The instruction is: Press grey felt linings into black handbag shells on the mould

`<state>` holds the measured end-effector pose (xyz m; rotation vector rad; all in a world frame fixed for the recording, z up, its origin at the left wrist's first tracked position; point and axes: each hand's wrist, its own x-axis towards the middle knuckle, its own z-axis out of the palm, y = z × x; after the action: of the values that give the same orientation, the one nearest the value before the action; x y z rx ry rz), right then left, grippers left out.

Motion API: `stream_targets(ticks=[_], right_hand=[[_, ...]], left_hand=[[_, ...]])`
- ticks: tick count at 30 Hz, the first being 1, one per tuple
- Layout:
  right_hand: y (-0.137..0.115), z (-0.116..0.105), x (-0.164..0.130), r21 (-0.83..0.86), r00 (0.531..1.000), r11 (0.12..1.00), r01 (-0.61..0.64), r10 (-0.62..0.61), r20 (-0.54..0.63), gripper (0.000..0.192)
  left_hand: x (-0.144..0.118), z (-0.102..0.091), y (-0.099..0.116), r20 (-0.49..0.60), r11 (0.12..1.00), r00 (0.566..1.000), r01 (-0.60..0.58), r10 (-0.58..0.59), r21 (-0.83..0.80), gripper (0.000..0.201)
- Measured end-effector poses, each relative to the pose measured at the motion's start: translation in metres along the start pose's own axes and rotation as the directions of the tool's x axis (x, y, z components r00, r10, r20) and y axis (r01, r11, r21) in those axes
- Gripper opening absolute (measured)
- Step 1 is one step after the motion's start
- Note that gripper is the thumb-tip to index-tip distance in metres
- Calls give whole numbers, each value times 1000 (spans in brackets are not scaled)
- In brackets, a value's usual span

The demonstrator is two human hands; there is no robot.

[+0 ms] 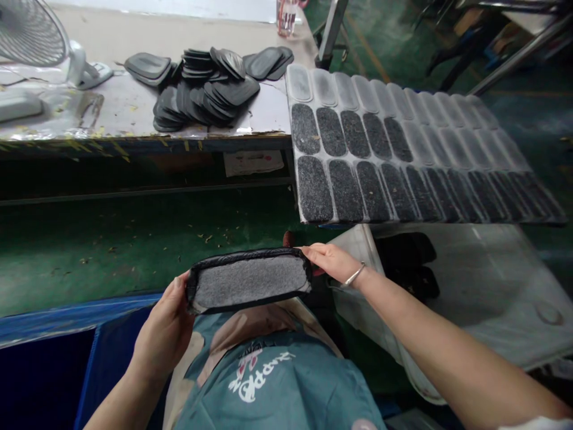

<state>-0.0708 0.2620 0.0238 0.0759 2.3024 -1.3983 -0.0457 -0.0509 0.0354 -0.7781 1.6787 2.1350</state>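
Pad (253, 280) edged in black: we clamp one end in our left hand (161, 325), the other in our right hand (333, 263), near our apron (286, 388).

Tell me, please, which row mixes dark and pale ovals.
The middle row: five dark ovals, then pale ones; the near row is dark, the far row pale.

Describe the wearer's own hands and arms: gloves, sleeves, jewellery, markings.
Left hand and right hand: both ungloved. Visible forearms uncovered, no clear markings. Right wrist: slim silver-coloured bangle. White sleeve edge at the right arm's frame edge.
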Motion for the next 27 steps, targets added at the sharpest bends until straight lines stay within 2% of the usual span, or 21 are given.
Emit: stream_targets(ticks=[2, 4, 6, 8, 10, 12, 15, 21, 23, 27], right_hand=[[4, 9, -4, 17, 990, 997, 80, -77, -121, 36], [7, 24, -9, 20, 950, 990, 142, -131, -282, 36], [10, 45, -18, 126, 886, 980, 152, -78, -458, 40], [13, 69, -27, 309, 818, 942, 131, 74, -570, 47], [15, 91, -36, 464, 767, 878, 118, 217, -605, 54], [13, 107, -40, 542, 720, 832, 121, 302, -625, 59], [5, 120, -38, 545, 635, 830, 123, 356, -685, 64], [-1, 132, -22, 475, 423, 877, 69, 406, -810, 66], [-3, 135, -19, 434, 388, 899, 57, 380, -839, 62], [-13, 137, -19, 350, 351, 937, 18, 322, -880, 52]], left_hand=[[0, 1, 2, 45, 1000, 999, 20, -20, -5, 36], [2, -1, 5, 32, 999, 999, 33, -35, 39, 39], [6, -5, 11, 0, 990, 1000, -6, 6, 138, 44], [13, -8, 19, 43, 969, 994, -104, 96, 226, 49], [20, -9, 26, 121, 956, 983, -167, 141, 239, 52], [25, -7, 30, 196, 972, 979, -103, 61, 212, 55], [27, -3, 29, 246, 979, 966, 29, -79, 202, 54], [25, -3, 24, 264, 990, 961, 51, -85, 134, 51], [26, -5, 25, 275, 989, 955, 76, -109, 127, 52], [27, -8, 30, 267, 989, 955, 103, -128, 105, 54]])
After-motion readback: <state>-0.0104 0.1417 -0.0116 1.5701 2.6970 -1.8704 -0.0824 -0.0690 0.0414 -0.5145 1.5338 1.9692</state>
